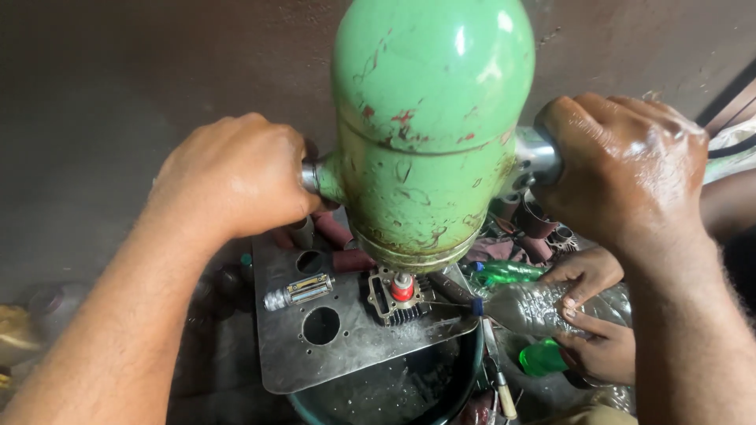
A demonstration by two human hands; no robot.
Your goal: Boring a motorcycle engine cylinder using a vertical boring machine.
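Note:
A large green, scratched machine body (429,126) hangs in front of me with a metal handle on each side. My left hand (236,173) is closed around the left handle. My right hand (626,169) grips the right handle, which is shiny metal. Below the machine a small finned engine cylinder (394,297) with a red-topped tool in its bore sits on a grey metal plate (315,354).
Another person's two hands (591,307) at the right hold a clear plastic bottle (528,305) whose nozzle points at the cylinder. A green bottle (504,273), dark red cylinders (339,236), a dark basin (394,393) under the plate, and a screwdriver-like tool (498,378) lie around.

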